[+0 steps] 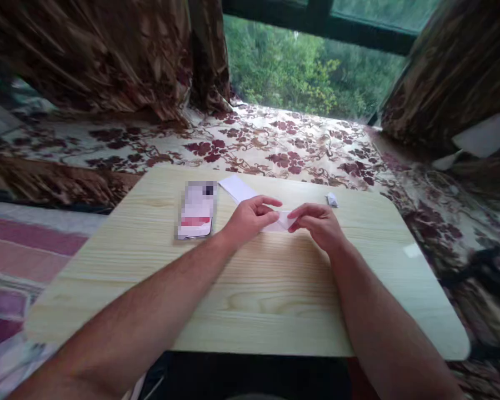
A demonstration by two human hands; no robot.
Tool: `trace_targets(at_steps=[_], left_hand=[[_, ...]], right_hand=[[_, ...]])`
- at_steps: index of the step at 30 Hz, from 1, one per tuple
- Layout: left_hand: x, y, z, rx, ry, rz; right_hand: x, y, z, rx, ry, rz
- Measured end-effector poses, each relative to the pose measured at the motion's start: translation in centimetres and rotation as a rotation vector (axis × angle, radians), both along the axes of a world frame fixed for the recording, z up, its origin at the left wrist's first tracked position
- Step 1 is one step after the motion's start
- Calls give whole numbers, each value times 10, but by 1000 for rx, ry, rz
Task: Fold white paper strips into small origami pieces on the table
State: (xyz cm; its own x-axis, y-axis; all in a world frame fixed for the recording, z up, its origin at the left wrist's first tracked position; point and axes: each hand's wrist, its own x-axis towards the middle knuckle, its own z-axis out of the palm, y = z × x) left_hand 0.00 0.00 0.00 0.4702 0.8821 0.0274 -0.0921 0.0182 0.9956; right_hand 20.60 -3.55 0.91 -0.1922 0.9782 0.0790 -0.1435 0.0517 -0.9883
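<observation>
Left grip (252, 219) and right grip (316, 222) both pinch one strip (242, 190) of white paper.
Thumb and fingertips of each grip close on the strip's near end, the two almost touching, at mid surface (254, 289); the far end lies flat, slanting away to the left. A blurred flat object (196, 210) lies just left of the left grip, and a small paper scrap (332, 200) lies near the right grip, apart from it.

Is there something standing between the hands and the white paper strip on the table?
Nothing visible does. The left hand and the right hand already pinch the strip. The phone lies left of them and a small paper scrap to the right, both apart.
</observation>
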Motion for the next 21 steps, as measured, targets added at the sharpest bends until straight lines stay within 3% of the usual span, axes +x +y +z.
trace_targets(at_steps=[9, 15, 21], left_hand=[[7, -5, 2, 46, -15, 163], [8, -7, 3, 99, 53, 172], [8, -7, 5, 192, 191, 173]], right_hand=[[-8, 0, 2, 10, -97, -129], [-12, 3, -4, 68, -212, -205], [-16, -1, -1, 94, -297, -181]])
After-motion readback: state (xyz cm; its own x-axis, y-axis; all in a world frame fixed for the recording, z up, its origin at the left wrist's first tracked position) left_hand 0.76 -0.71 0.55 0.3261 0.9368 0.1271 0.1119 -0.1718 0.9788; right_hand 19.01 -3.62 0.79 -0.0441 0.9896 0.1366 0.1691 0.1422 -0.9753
